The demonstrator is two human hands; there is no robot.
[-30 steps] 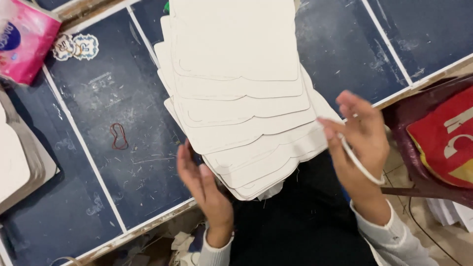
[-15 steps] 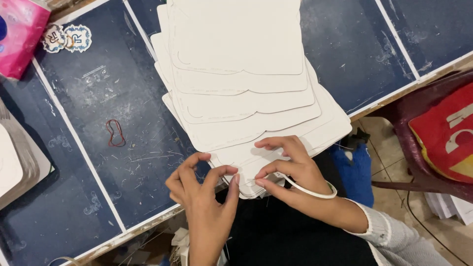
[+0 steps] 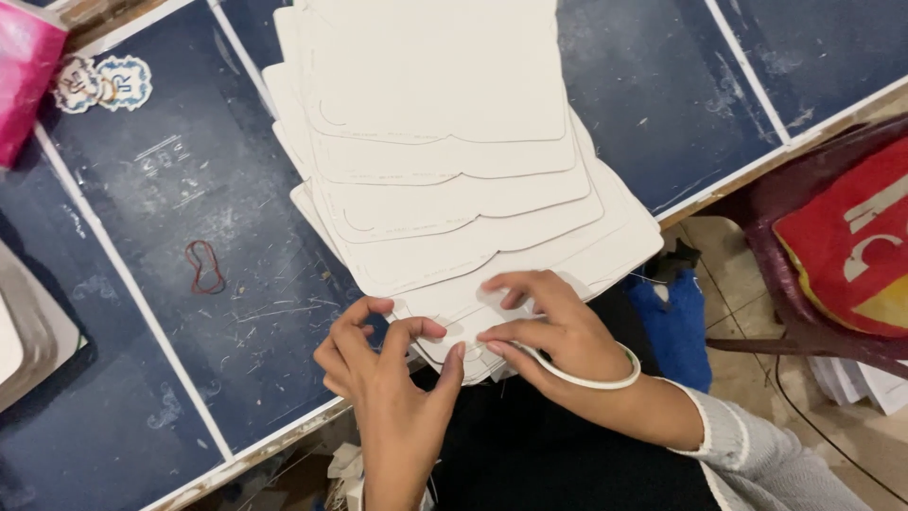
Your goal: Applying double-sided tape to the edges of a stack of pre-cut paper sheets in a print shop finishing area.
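At the lower centre of the frame, meeting over the near end of the fanned stack of white cards (image 3: 445, 142): left hand (image 3: 378, 369) curled, thumb and first fingers nipping the rounded bottom edge of the nearest cards where they overhang the table (image 3: 662, 95); right hand (image 3: 549, 336) laid over the same end, fingers bent and pressing down on the top faces, thumb tucked at the edge, nothing else clasped in it, though a white band (image 3: 591, 378) loops around its wrist. Spreading from there up to the top centre of the frame, the rest of the stack, each card stepped a little beyond the one below. Best handled, judging by this, with a light pinch: grip only the rim, not the faces, so as not to crease or smudge the white. Press with the right fingertips just enough to stop the fan sliding, and square the overhanging ends against both thumbs before lifting anything. Watch the overhang, since a loose card could slip off onto the lap. Well apart at centre left, a red rubber band (image 3: 203, 267); at upper left, a pink packet (image 3: 24, 85) and two small paper cut-outs (image 3: 104, 83); at right, a red chair (image 3: 804, 284) and a blue cloth (image 3: 676, 322).
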